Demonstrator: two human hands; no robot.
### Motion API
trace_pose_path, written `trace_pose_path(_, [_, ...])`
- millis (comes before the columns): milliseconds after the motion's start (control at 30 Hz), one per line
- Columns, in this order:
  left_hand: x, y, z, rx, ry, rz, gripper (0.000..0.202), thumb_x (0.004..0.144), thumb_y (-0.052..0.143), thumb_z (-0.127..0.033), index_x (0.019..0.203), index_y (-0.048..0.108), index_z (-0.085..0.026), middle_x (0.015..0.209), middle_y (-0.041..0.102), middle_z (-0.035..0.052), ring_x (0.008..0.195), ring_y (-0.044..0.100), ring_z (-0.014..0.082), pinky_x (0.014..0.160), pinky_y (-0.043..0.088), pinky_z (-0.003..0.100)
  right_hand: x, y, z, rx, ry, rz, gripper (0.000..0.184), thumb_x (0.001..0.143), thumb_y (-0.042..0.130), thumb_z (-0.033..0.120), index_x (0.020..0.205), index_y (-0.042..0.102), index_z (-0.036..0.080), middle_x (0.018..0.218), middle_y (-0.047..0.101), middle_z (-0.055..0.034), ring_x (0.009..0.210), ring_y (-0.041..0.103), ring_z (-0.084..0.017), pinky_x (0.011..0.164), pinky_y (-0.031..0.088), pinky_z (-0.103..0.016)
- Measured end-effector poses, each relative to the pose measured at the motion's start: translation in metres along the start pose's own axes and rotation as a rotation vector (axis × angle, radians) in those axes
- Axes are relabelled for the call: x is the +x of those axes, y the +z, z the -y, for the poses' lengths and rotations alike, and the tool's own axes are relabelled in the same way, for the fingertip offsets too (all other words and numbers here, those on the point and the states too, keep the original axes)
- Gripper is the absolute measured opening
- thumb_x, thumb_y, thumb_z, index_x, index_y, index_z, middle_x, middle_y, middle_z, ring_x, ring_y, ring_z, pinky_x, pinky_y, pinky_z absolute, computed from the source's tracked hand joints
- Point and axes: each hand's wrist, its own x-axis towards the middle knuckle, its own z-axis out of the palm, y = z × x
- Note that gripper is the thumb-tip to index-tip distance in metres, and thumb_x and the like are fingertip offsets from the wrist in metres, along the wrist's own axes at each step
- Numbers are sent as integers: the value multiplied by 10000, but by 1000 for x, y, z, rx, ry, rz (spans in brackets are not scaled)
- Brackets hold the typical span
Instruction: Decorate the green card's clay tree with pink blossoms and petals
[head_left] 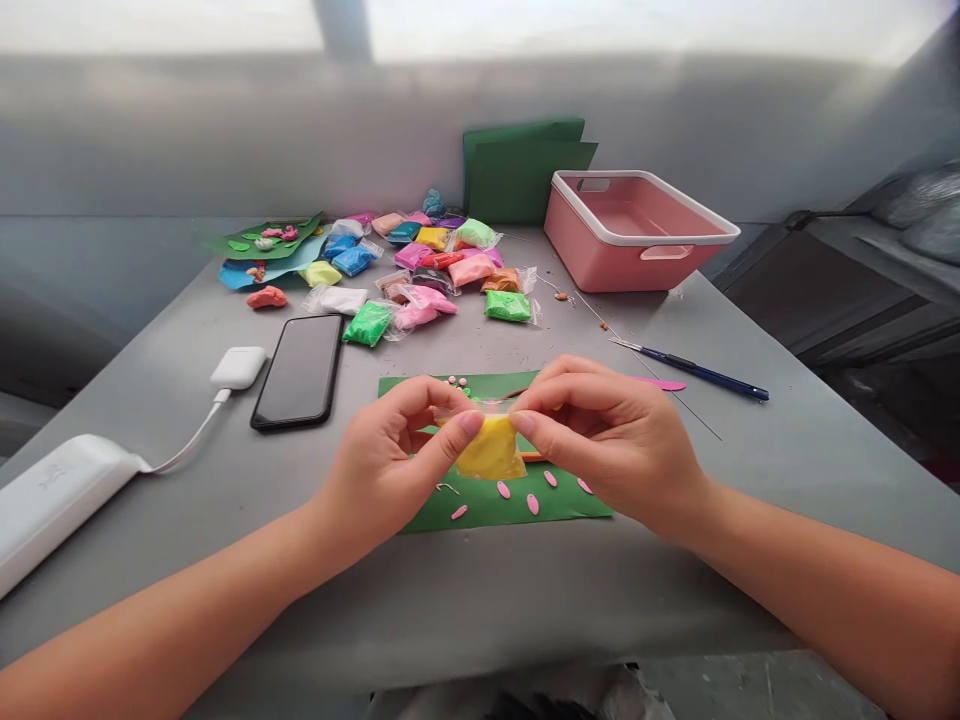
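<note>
Between both hands hangs a small clear plastic bag of yellow modelling clay (pixel 491 448), held by its top edge. My left hand (pixel 397 455) pinches the left corner with thumb and forefinger. The right corner is pinched the same way by my right hand (pixel 607 430). Below the bag lies a green sheet (pixel 480 512) with several flat pink clay petals (pixel 532 504) on its near part. Tiny pink and green clay bits (pixel 459 383) sit at the sheet's far side, partly hidden by the hands. An orange stick shows just behind the bag.
Several bagged clays (pixel 427 300) are heaped at the back. A pink basket (pixel 615 250) stands back right, near a craft knife (pixel 694 372) and thin wires. On the left lie a phone (pixel 296 372), a white earphone case (pixel 238 368) and a power bank (pixel 67 500).
</note>
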Motion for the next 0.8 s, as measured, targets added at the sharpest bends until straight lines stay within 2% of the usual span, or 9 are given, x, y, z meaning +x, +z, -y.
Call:
trace_pose_path(200, [3,-3,6,105,52,-92,172,839,722,-334,828,709,-163,740,749,20,586,691,121,529,576,194,0,1,-7,-33,-30,4,57,829,715,217,800,761,201,753,599,-19,588,561,-108,512,496,-269])
trace_pose_path(433, [0,1,2,254,284,-93,71,855,683,-176,801,725,-157,738,770,13,619,714,106,628,612,168,-2,2,-2,-90,-115,36,82,834,701,151,776,746,187,710,619,-13,572,547,-96,487,456,-241])
trace_pose_path(533, [-3,3,1,183,316,-87,58,852,691,-163,811,732,-168,764,784,14,696,738,121,659,626,171,-4,1,3,-106,-176,18,113,831,685,119,749,727,185,674,600,-5,571,532,-95,475,442,-233])
trace_pose_path(667, [-4,3,2,38,273,-145,28,850,719,-190,850,747,-196,871,806,13,799,760,137,696,643,184,-4,1,5,-67,-212,-83,118,834,688,116,756,722,198,688,598,-4,557,527,-91,453,449,-230])
trace_pose_path(800, [-4,1,3,69,310,-215,62,838,727,-152,844,753,-208,844,802,-6,829,761,131,722,638,169,-1,0,1,-49,-199,-88,117,838,690,117,800,744,212,730,624,-16,577,560,-98,451,477,-228])
